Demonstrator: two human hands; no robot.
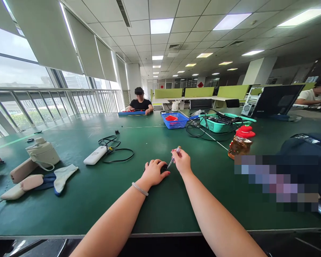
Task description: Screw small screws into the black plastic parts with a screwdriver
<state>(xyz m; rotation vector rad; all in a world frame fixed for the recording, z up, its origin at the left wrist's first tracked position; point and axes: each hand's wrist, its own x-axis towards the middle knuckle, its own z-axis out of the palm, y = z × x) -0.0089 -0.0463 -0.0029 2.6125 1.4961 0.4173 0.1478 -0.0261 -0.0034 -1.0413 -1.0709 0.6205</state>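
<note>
On the green tabletop [166,210] in front of me, my left hand [155,172] is closed over a small black object [164,168], pressing it to the surface. My palm and fingers cover most of that object, so its exact kind is hidden. My right hand [182,161] pinches a slim screwdriver [173,159] with a clear-looking handle, held at a slant. Its tip points down to the black object's right side, close to my left fingers; whether it touches I cannot tell.
A white power bank [95,155] with a black cable lies ahead left. Left are a cream bottle [44,153] and cloth [64,176]. Beyond stand a blue basket [175,123], a green basket [216,126] and a red-lidded jar [240,144]. A person [140,101] sits opposite.
</note>
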